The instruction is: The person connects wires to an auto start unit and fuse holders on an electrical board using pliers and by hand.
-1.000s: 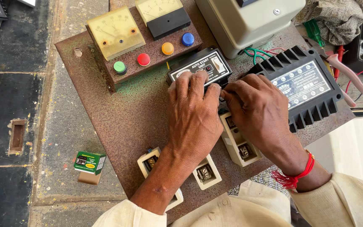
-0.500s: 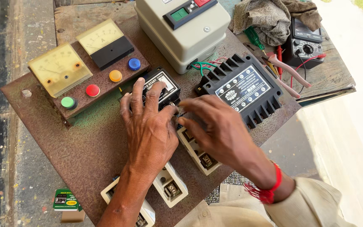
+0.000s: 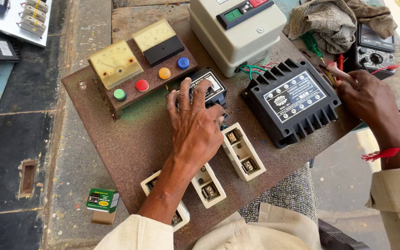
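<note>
Left hand [image 3: 195, 127] lies flat, fingers spread, pressing on the small black relay box [image 3: 203, 86] mounted on the rusty metal panel [image 3: 130, 143]; nothing is gripped. Right hand [image 3: 366, 97] rests half-curled at the panel's far right edge, fingertips on the red-handled probe [image 3: 336, 69] beside the multimeter [image 3: 373, 51]. The box looks rigid, light, fixed down; judged best held by its side walls, clear of the terminals near the thumb.
</note>
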